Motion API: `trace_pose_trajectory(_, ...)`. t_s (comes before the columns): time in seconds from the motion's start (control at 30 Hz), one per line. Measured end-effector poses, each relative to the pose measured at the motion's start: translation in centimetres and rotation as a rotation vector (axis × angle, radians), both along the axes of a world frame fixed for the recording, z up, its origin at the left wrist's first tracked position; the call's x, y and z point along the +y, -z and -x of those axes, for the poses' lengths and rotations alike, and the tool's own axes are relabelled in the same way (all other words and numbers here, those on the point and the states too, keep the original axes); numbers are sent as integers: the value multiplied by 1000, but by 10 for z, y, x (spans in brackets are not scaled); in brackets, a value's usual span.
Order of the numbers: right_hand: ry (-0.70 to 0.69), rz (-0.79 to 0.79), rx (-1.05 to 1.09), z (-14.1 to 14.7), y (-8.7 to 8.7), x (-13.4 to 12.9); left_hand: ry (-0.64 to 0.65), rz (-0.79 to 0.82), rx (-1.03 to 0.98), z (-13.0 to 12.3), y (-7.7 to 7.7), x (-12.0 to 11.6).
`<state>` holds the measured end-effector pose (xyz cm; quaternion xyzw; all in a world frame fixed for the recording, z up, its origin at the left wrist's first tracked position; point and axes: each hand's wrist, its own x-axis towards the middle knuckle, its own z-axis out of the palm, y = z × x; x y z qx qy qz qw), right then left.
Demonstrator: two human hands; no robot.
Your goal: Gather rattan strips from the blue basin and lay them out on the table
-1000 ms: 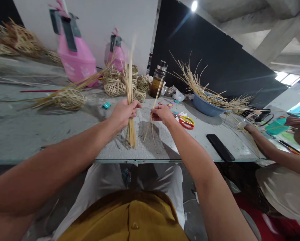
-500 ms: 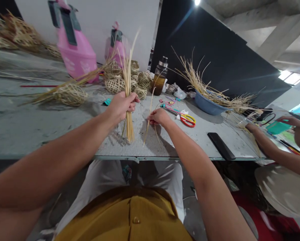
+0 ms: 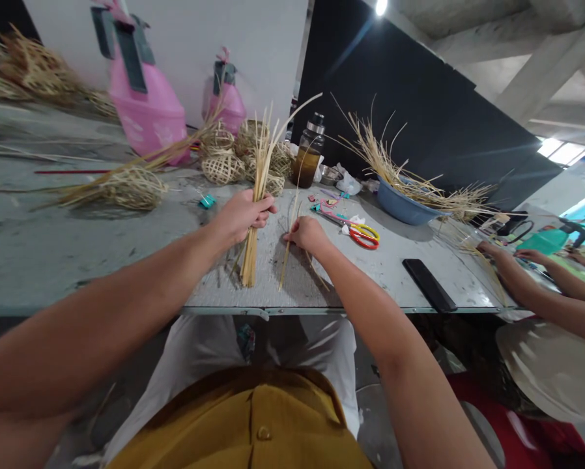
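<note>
My left hand [image 3: 249,213] is wrapped round a bundle of thin bamboo strips [image 3: 250,260], which stands nearly upright with its lower ends at the table top. The strips fan out above my fist, and one pale strip curves off to the right. To the right of the bundle, my right hand [image 3: 306,233] pinches a thin loose strip [image 3: 283,264]. Another thin strip slants down below that hand; whether the fingers hold it too I cannot tell. Behind the bundle lie several woven balls [image 3: 223,168].
Scissors [image 3: 363,236], a black phone [image 3: 428,284] and a blue basin [image 3: 404,203] of strips lie to the right. A bottle of brown liquid [image 3: 308,153] and pink spray bottles [image 3: 148,107] stand behind. Another person's arms [image 3: 531,280] reach over the table at far right.
The bundle in my left hand has tilted to the right at its top, and its strips spread more. My right hand stays near the same place, still pinching the strip.
</note>
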<state>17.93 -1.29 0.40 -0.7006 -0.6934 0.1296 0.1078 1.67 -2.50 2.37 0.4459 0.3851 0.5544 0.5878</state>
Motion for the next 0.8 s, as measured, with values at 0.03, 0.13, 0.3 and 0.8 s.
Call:
trace_pose_trajectory(0.03, 12, 2, 23, -1, 1, 0, 4, 1, -5, 0, 1, 0)
trace_pose_trajectory(0.13, 42, 13, 108, -3, 2, -2, 22, 11, -14, -1, 3, 0)
trace_pose_trajectory(0.3, 41, 23, 158, -6, -4, -8, 46, 32, -24, -1, 8, 2)
trace_pose_trajectory(0.8, 5, 20, 185, -7, -3, -8, 78, 53, 90, -2, 5, 0)
